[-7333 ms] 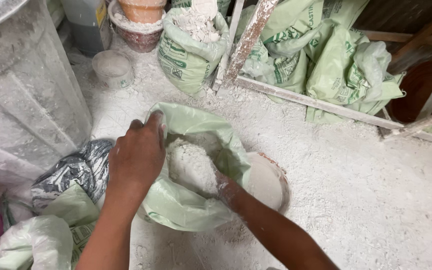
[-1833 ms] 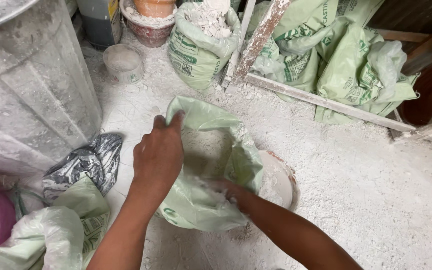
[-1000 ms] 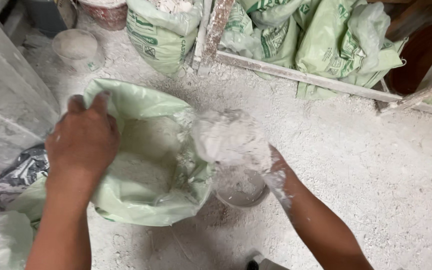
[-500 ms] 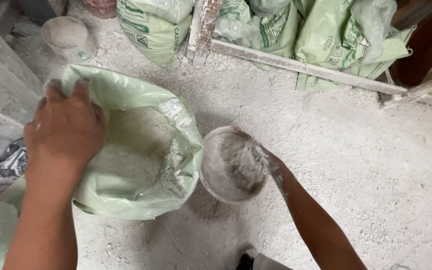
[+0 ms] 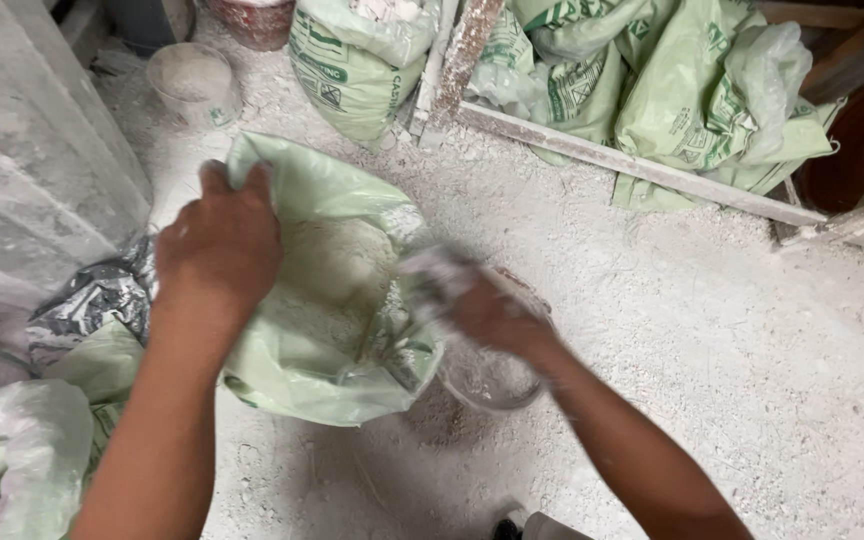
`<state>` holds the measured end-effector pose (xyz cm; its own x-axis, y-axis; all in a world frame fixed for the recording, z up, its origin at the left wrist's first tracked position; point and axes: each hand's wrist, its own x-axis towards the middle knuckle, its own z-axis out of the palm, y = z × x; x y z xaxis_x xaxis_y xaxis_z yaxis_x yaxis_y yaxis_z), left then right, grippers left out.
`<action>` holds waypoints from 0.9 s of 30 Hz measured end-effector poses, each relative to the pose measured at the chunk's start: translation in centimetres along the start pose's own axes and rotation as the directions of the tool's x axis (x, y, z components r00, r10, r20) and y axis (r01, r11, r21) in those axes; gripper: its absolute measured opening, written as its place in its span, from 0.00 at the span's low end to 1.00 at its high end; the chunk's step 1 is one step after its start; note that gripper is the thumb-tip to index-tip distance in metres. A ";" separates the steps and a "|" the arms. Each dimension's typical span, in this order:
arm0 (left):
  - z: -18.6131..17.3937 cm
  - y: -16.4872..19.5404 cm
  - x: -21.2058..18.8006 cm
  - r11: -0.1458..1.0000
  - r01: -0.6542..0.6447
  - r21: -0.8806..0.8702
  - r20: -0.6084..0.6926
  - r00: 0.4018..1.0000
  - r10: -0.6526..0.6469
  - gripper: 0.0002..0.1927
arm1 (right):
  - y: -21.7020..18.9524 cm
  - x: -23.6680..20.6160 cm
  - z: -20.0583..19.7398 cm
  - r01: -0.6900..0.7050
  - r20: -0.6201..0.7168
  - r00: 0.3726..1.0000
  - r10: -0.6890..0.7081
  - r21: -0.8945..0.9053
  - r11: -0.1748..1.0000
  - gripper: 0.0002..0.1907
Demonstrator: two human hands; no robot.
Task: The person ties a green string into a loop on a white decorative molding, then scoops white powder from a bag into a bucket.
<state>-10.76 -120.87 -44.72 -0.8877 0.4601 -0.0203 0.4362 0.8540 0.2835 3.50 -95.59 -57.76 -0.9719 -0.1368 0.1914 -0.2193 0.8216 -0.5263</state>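
While the open green sack (image 5: 322,300) lies slumped on the powder-covered floor (image 5: 712,340), its rear rim is gripped by the left hand (image 5: 217,245), fingers curled over the plastic edge. Pale powder (image 5: 327,270) is seen inside the sack. The right hand (image 5: 477,305) is blurred at the sack's right rim, above a small round bowl (image 5: 492,375) standing just beside the sack; whether this hand is closed on anything cannot be told, though it is dusted white. The bowl's rim is partly hidden by the hand and wrist.

A crumpled grey-black bag (image 5: 92,300) lies left of the sack, touching it, with a pale bundled bag (image 5: 17,455) nearer the lower left corner. A white tub (image 5: 192,85) stands at the upper left. Filled green sacks (image 5: 652,90) are stacked behind a dusty wooden batten (image 5: 632,165), well apart from the hands.
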 end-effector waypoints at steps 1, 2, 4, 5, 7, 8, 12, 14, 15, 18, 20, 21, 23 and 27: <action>0.0 -0.2 0.0 1.000 -0.008 0.003 0.010 1.000 0.008 0.22 | -0.9 1.7 2.8 0.030 0.080 0.996 -0.028 -0.020 0.999 0.12; 0.0 -0.5 -0.1 1.000 -0.018 0.006 0.022 1.000 0.018 0.23 | -1.6 3.4 5.5 0.057 0.160 0.986 -0.050 -0.038 0.998 0.19; 0.0 -1.1 -0.4 0.998 -0.058 0.004 -0.004 0.998 0.058 0.24 | -1.7 6.5 9.3 -0.072 0.289 0.952 0.104 -0.122 0.990 0.28; 0.0 -1.5 -0.6 0.997 -0.076 0.004 -0.017 0.997 0.076 0.24 | -1.3 7.7 10.6 -0.217 0.326 0.906 0.271 -0.193 0.957 0.30; -0.2 -2.1 -0.9 0.996 -0.091 -0.004 -0.022 0.996 0.091 0.23 | -0.7 8.8 12.7 -0.330 0.379 0.822 0.425 -0.292 0.898 0.31; -0.3 -2.4 -1.1 0.995 -0.100 -0.006 -0.021 0.995 0.100 0.22 | -0.6 8.9 13.7 -0.340 0.408 0.790 0.458 -0.331 0.880 0.31; -0.9 -3.2 -1.2 0.995 -0.103 -0.017 0.025 0.994 0.103 0.23 | -1.9 8.6 16.3 -0.158 0.514 0.771 0.377 -0.419 0.894 0.33; -1.0 -3.4 -1.3 0.993 -0.112 -0.028 0.037 0.993 0.113 0.24 | -2.5 7.4 16.9 -0.120 0.555 0.779 0.293 -0.327 0.937 0.34; -1.0 -3.4 -1.3 0.993 -0.118 -0.029 0.040 0.992 0.120 0.24 | -2.8 6.7 16.5 -0.156 0.558 0.792 0.249 -0.209 0.965 0.34; -1.1 -3.5 -1.2 0.992 -0.120 -0.033 0.046 0.992 0.122 0.25 | -4.3 5.4 14.4 -0.472 0.432 0.870 0.238 0.586 0.659 0.30; -1.1 -3.6 -1.3 0.992 -0.119 -0.046 0.038 0.992 0.121 0.25 | -4.8 7.9 13.8 -0.671 0.553 0.733 0.395 0.495 0.553 0.29; -1.1 -3.7 -1.3 0.991 -0.123 -0.044 0.037 0.992 0.124 0.26 | -4.5 11.4 13.4 -0.779 0.635 0.541 0.552 0.130 0.614 0.29; -1.1 -3.8 -1.4 0.990 -0.136 -0.033 0.049 0.989 0.138 0.26 | -4.2 12.8 13.6 -0.647 0.486 0.715 0.503 0.186 0.740 0.28; -1.0 -3.9 -1.7 0.991 -0.126 -0.037 0.072 0.989 0.129 0.26 | -2.9 11.9 16.4 -0.438 0.485 0.758 0.436 -0.118 0.891 0.27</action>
<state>-11.09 -125.18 -44.83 -0.8113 0.5823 -0.0524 0.5389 0.7796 0.3192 -8.82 -108.70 -67.51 -0.8735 -0.0137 -0.4867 0.2403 0.8572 -0.4554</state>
